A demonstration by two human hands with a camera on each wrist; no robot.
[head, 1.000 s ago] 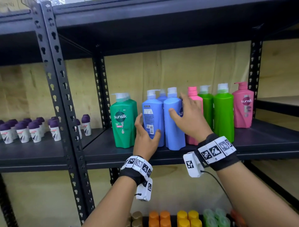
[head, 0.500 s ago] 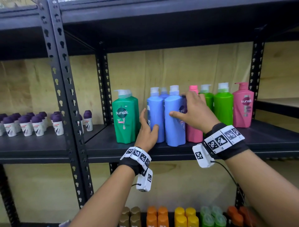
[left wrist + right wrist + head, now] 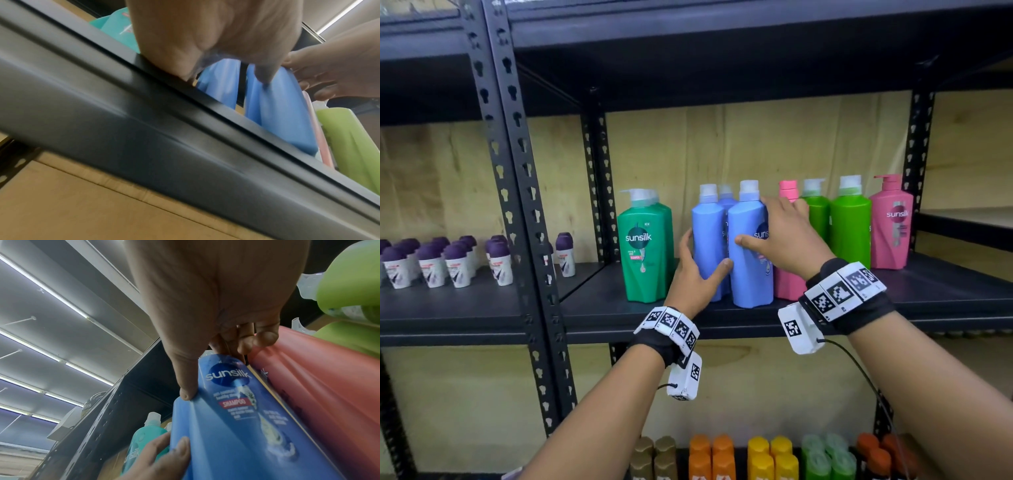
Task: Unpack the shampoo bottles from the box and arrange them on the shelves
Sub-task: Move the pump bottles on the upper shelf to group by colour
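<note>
While both hands (image 3: 726, 263) grip blue bottles (image 3: 748, 246) near shelf edge (image 3: 756, 325), gap beside green bottle (image 3: 645, 246).

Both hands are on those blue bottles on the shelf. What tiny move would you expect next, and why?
Probably a small twist of the right blue Sunsilk bottle so its label faces front. The right hand grips it with the logo turned toward the pink bottle, while the left hand steadies the left blue bottle beside it.
</note>
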